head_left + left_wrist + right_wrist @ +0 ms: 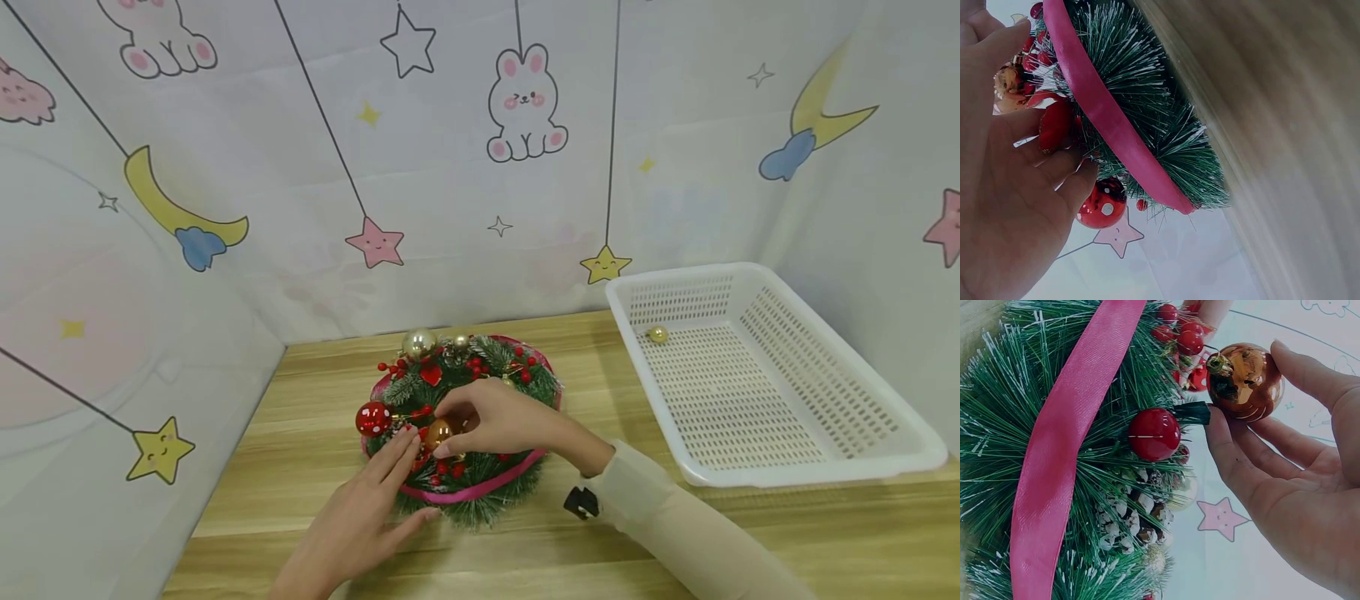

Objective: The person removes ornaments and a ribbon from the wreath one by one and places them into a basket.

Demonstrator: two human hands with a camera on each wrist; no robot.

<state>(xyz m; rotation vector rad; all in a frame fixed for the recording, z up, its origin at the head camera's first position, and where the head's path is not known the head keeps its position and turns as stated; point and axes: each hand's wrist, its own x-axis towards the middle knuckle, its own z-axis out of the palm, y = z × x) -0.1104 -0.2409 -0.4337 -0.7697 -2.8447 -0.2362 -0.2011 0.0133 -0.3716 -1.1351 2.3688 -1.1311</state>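
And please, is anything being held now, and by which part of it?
The right grip pinches the copper ball by its round sides, leaving its gold cap free. The left grip rests on the wreath, seemingly holding nothing.

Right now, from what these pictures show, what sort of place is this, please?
Probably a small indoor craft or filming corner: a wood-patterned table stands before a cartoon-printed backdrop, with a decorated wreath and a white plastic basket on it. The wider room is not visible.
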